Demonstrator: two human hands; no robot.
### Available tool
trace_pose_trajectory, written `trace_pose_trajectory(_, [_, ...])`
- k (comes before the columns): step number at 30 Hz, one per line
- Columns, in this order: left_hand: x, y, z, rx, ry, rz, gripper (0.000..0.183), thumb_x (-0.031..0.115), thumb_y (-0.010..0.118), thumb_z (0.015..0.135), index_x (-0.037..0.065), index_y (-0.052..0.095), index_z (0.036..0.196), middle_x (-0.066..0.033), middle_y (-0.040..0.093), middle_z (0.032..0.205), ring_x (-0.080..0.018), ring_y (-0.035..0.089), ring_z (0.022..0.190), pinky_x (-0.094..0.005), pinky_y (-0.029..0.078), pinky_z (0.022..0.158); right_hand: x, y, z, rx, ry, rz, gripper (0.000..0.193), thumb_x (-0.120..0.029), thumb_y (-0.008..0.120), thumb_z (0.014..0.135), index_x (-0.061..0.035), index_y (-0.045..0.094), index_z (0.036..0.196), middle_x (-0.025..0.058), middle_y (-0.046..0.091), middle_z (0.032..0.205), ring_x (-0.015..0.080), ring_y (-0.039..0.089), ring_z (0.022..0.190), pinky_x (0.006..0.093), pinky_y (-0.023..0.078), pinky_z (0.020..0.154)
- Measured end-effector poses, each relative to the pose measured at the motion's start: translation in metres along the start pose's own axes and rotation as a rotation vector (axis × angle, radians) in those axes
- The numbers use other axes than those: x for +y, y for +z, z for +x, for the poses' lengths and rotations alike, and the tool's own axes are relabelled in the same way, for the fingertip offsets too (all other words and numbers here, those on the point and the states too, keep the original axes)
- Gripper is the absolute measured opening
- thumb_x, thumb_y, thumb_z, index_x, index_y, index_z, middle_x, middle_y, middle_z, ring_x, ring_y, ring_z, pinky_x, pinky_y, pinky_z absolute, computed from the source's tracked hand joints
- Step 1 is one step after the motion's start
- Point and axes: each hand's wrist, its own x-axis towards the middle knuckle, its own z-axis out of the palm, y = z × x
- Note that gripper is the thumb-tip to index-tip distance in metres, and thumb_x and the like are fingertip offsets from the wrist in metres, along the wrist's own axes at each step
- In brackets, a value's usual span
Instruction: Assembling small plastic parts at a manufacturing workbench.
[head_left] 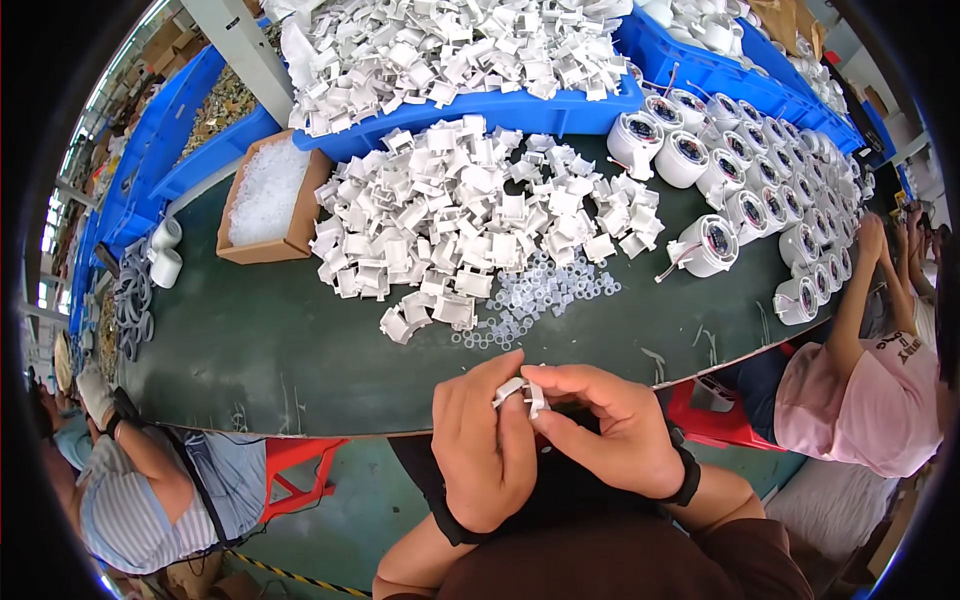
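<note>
My left hand [482, 445] and my right hand [615, 430] meet at the near edge of the table, fingertips pinched together. Between them is a small white plastic bracket [536, 399], partly covered by the fingers, so its full shape is hidden. Just beyond my hands lies a scatter of small translucent plastic rings [540, 296]. Behind those rises a heap of loose white plastic brackets [420, 205] of the same kind of plastic.
A blue bin [480, 118] overflowing with white brackets stands behind the heap. Left of it is a cardboard box [275, 250] of clear small pieces. Grey rings [133, 300] lie far left. Rows of white round housings [708, 245] fill the right. Co-workers sit on both sides.
</note>
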Motion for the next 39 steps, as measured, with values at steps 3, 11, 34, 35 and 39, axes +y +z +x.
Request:
trace_pose_trajectory(3, [-0.002, 0.0, 0.0, -0.007, 0.036, 0.009, 0.034, 0.0, 0.053, 0.092, -0.004, 0.064, 0.124, -0.0194, 0.069, 0.115, -0.0346, 0.063, 0.096, -0.0422, 0.049, 0.087, 0.002, 0.001, 0.001, 0.009, -0.037, -0.054, 0.044, 0.009, 0.066, 0.094, 0.001, 0.061, 0.137, 0.0088, 0.067, 0.121, 0.0134, 0.065, 0.111, 0.0283, 0.057, 0.09])
trace_pose_trajectory(11, [-0.004, 0.001, -0.002, -0.026, 0.053, 0.032, 0.038, 0.017, 0.049, 0.096, -0.004, 0.064, 0.123, -0.0199, 0.069, 0.112, -0.0369, 0.062, 0.095, -0.0445, 0.049, 0.088, 0.004, 0.007, 0.0, 0.101, -0.13, -0.127, 0.044, 0.012, 0.069, 0.09, 0.0028, 0.064, 0.133, 0.0099, 0.067, 0.117, 0.015, 0.066, 0.106, 0.0291, 0.052, 0.093])
trace_pose_trajectory(34, [-0.002, 0.0, 0.002, -0.059, 0.158, 0.039, 0.031, 0.022, 0.057, 0.094, -0.001, 0.066, 0.114, -0.0155, 0.07, 0.104, -0.0349, 0.062, 0.088, -0.0432, 0.048, 0.082, 0.023, 0.024, -0.007, 0.25, -0.266, -0.128, 0.04, 0.01, 0.073, 0.088, 0.0009, 0.066, 0.127, 0.0087, 0.067, 0.109, 0.0179, 0.065, 0.099, 0.0298, 0.051, 0.088])
trace_pose_trajectory(35, [-0.002, -0.001, 0.003, -0.051, 0.165, 0.036, 0.029, 0.019, 0.06, 0.092, -0.001, 0.065, 0.113, -0.0146, 0.07, 0.103, -0.0341, 0.061, 0.086, -0.0433, 0.048, 0.081, 0.016, 0.019, -0.005, 0.251, -0.268, -0.134, 0.04, 0.01, 0.073, 0.088, 0.0009, 0.066, 0.127, 0.0087, 0.067, 0.109, 0.0179, 0.065, 0.099, 0.0298, 0.051, 0.088])
trace_pose_trajectory(39, [-0.011, -0.002, 0.005, -0.065, 0.18, 0.014, 0.025, 0.013, 0.064, 0.09, 0.0, 0.065, 0.111, -0.0142, 0.07, 0.101, -0.0332, 0.062, 0.085, -0.042, 0.049, 0.078, -0.017, -0.019, 0.007, 0.094, -0.312, -0.543, 0.025, 0.005, 0.072, 0.09, 0.0008, 0.071, 0.115, 0.0115, 0.069, 0.1, 0.0246, 0.067, 0.093, 0.033, 0.052, 0.081])
